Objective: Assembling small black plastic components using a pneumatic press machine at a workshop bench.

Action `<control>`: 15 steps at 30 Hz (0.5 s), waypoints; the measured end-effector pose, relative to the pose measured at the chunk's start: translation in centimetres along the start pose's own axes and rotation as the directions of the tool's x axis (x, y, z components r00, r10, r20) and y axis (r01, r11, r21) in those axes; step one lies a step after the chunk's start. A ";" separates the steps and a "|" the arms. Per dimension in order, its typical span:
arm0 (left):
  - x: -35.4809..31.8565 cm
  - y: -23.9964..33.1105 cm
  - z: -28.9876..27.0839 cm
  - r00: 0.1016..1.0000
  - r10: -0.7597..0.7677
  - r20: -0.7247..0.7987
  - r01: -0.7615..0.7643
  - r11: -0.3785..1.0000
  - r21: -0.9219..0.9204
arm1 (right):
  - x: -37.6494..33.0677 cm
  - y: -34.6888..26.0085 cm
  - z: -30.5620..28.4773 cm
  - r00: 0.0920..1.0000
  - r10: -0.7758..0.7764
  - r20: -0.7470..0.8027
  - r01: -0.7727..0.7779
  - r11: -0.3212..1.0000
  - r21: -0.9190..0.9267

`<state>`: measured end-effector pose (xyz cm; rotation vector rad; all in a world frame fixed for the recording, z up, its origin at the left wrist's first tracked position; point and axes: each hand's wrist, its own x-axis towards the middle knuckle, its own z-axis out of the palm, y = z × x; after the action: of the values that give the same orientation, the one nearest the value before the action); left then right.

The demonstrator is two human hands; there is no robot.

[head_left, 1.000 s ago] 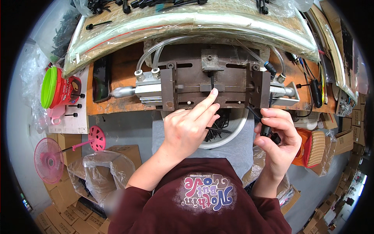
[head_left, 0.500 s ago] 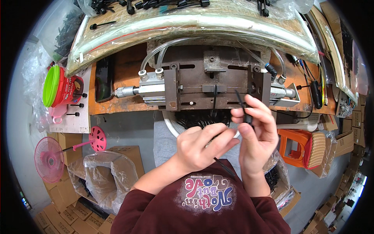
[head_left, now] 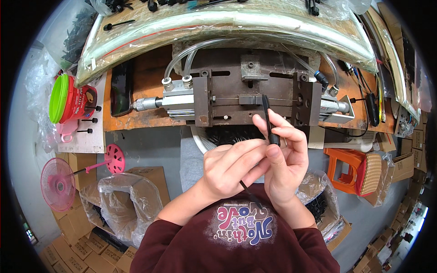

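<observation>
Jutting between right-hand fingers (head_left: 294,133) is a black rod (head_left: 266,113).

The table (head_left: 143,82) has a worn orange-brown wooden top, stained dark in places. A dark metal fixture (head_left: 227,86) spans its middle and reaches the near edge, with a silver cylinder (head_left: 177,108) mounted at each end. Near the left edge lies a flat, long black object (head_left: 122,86). Toward the right edge lie a black corded device (head_left: 373,111) and a small black part (head_left: 357,100). A plastic-wrapped ledge (head_left: 218,27) runs along the far edge, carrying loose black pieces (head_left: 312,7).
</observation>
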<state>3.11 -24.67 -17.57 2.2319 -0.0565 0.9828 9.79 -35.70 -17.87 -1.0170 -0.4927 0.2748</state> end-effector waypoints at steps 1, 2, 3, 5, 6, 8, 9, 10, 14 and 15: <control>0.2 -0.1 -0.2 1.000 -0.003 -0.001 0.003 1.000 -0.003 | 0.2 0.0 -0.4 0.999 -0.033 0.013 0.034 0.998 -0.056; 0.3 -0.2 -0.4 1.000 -0.006 -0.003 0.006 1.000 -0.006 | 0.3 0.0 -0.8 0.997 -0.066 0.027 0.068 0.991 -0.111; 0.3 -0.4 -0.5 0.999 -0.030 0.017 0.030 0.999 -0.011 | 0.2 -0.3 -1.0 0.995 -0.098 -0.020 0.090 0.969 -0.228; 0.3 -1.0 -0.7 0.996 -0.061 0.058 0.057 0.996 0.074 | 0.4 -0.4 -2.1 0.969 -0.247 -0.015 0.217 0.876 -0.430; 0.4 -1.2 -0.8 0.994 -0.078 0.079 0.069 0.991 0.115 | 0.5 -0.7 -2.3 0.960 -0.279 -0.023 0.238 0.859 -0.453; 0.6 -1.6 -0.7 0.986 -0.083 0.148 0.047 0.972 0.231 | 0.4 -0.9 -2.9 0.961 -0.275 -0.033 0.229 0.855 -0.466; 0.8 -1.7 -0.6 0.979 -0.085 0.183 0.030 0.958 0.286 | 0.3 -1.0 -3.0 0.962 -0.271 -0.037 0.221 0.851 -0.476; 0.8 -1.8 -0.5 0.972 -0.090 0.218 0.011 0.941 0.339 | 0.1 -1.2 -3.1 0.963 -0.267 -0.042 0.213 0.847 -0.486; 1.0 -1.8 -0.3 0.964 -0.061 0.259 -0.055 0.906 0.420 | -0.2 -1.7 -3.5 0.954 -0.295 -0.055 0.222 0.815 -0.535; 1.1 -1.8 -0.3 0.962 -0.062 0.264 -0.060 0.900 0.431 | -0.2 -1.8 -3.5 0.953 -0.299 -0.040 0.230 0.808 -0.543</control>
<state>4.22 -22.91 -17.76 2.7715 0.0492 0.7294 11.45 -39.29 -17.94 -1.4804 -0.6075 -0.1959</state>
